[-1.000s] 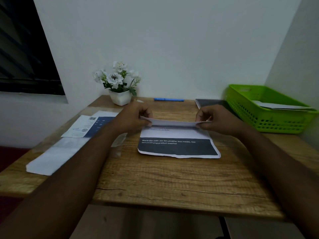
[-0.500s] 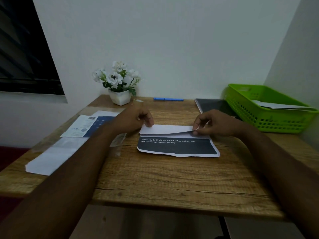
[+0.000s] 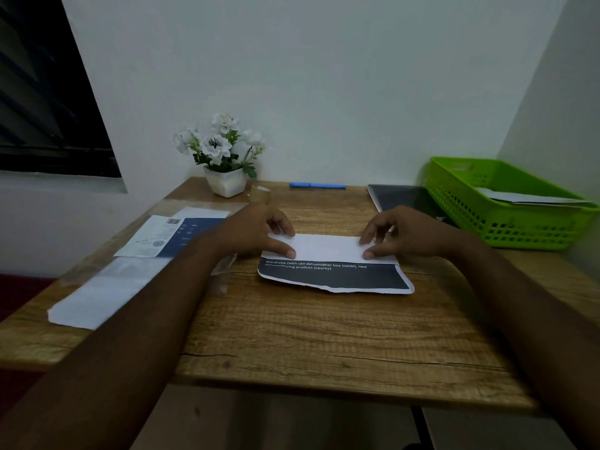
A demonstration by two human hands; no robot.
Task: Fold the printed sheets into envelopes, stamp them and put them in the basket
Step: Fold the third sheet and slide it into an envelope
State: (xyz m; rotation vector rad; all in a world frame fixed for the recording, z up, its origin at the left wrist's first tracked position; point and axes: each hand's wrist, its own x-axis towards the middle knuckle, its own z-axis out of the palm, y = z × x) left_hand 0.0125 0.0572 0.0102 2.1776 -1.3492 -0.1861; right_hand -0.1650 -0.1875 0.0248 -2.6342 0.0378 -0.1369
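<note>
A printed sheet (image 3: 334,277) with a dark band and white text lies in the middle of the wooden table (image 3: 324,336). Its far part is folded toward me as a white flap (image 3: 328,248) lying flat on the sheet. My left hand (image 3: 256,232) holds down the flap's left end with thumb and fingertips. At the flap's right end, my right hand (image 3: 406,235) does the same. The green basket (image 3: 470,206) stands at the far right with a folded white paper (image 3: 532,199) inside.
Another printed sheet (image 3: 172,237) and a white paper (image 3: 97,297) lie at the table's left under clear plastic. At the back stand a white flower pot (image 3: 225,181), a small brown object (image 3: 259,194), a blue pen (image 3: 317,186) and a dark notebook (image 3: 402,198).
Both hands brought the raised far edge of the sheet down toward me. The flap went from lifted to lying flat on the sheet, with my fingers now pressing it.
</note>
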